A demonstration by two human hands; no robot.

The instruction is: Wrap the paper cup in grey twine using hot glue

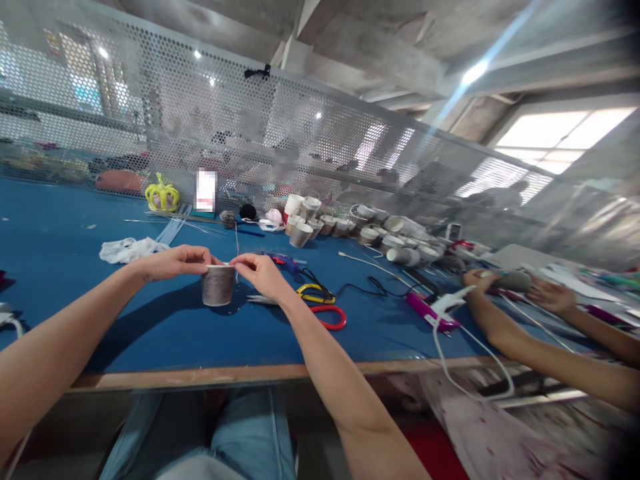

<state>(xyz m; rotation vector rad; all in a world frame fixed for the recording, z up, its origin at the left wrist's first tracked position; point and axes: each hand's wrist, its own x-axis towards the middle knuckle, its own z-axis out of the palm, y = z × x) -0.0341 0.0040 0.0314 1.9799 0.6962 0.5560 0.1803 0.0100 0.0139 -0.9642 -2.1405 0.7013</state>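
A small paper cup (pixel 217 287) with a grey-brown wrapped side stands upright above the blue table, its white rim at the top. My left hand (pixel 183 261) is closed on the rim's left side, thumb and fingers pinching it. On the opposite side, my right hand (pixel 259 273) pinches at the rim where a strand of grey yarn (pixel 237 241) comes down. That strand leads back to a small grey yarn ball (pixel 227 218). Just right of the right hand lie scissors with red and yellow handles (pixel 327 315). The exact grip of the fingertips is partly hidden.
Many similar cups (pixel 301 233) are grouped along the perforated metal screen (pixel 280 147). A yellow crocheted piece (pixel 162 195), a lit phone (pixel 205 190) and white cloth (pixel 133 250) lie left. A purple glue gun (pixel 431 313) and cables lie right, beside a co-worker's hands (pixel 550 297).
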